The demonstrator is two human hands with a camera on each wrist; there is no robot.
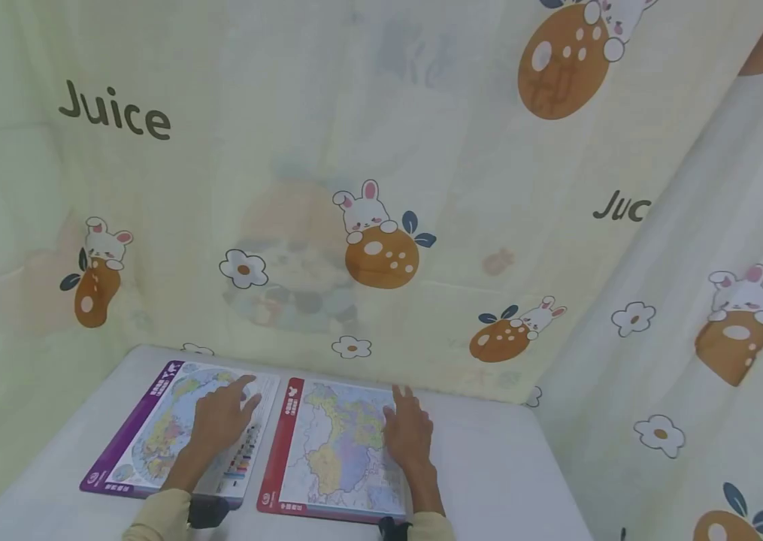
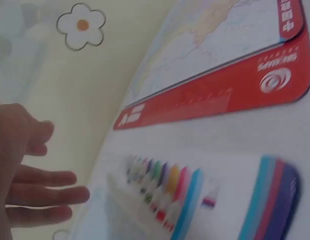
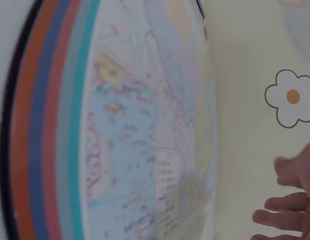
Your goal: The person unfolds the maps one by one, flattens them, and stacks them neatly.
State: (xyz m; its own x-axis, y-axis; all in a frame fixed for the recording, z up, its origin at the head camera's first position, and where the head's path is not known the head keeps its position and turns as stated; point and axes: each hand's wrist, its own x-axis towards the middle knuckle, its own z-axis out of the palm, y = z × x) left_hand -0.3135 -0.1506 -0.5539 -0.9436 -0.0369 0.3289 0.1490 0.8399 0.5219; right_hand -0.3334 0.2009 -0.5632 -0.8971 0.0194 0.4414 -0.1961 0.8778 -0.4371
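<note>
A world map board [image 1: 174,421] with a purple border lies flat on the table, tilted slightly in the head view. My left hand [image 1: 221,415] is over its right part, fingers extended and holding nothing. Beside it lies a map board of China [image 1: 340,451] with a red border. Over that board's right edge is my right hand [image 1: 410,432], fingers extended, nothing gripped. In the left wrist view, a row of small flags or coloured markings [image 2: 167,187] shows on the world map, near the red border [image 2: 195,107]. Striped colours line the near edge [image 3: 49,150] in the right wrist view.
The white table [image 1: 489,466] extends to the right of the boards. A pale curtain [image 1: 300,150] printed with rabbits, fruit and flowers hangs behind the table, and another stretch of it [image 1: 692,421] hangs along the right side.
</note>
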